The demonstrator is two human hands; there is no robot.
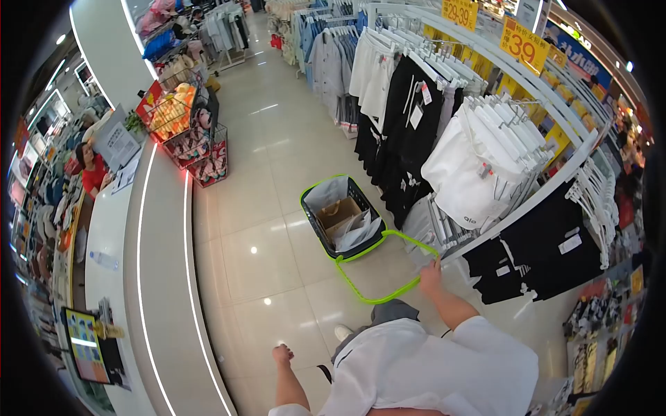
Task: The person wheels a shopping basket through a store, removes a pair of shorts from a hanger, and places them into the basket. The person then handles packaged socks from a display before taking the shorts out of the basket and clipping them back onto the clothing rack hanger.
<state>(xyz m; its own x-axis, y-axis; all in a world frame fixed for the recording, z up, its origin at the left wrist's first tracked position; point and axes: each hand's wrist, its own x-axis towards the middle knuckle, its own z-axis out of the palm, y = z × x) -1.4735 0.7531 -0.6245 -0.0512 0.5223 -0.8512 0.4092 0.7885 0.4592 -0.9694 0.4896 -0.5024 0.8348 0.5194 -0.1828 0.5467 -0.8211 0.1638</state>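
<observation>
Right hand [430, 272] closed round the lime-green handle [363, 300] — and the left hand [282, 354], out to the left, is curled into a loose fist, nothing showing in it. The shopping basket [320, 231] sits ahead on the tiled floor, brown paper bag [338, 213] inside, between the counter [166, 277] on the left and hanging black trousers [408, 132] on the right. Looks like towing by the handle — that calls for a firm grip and clearance from those clothes.
</observation>
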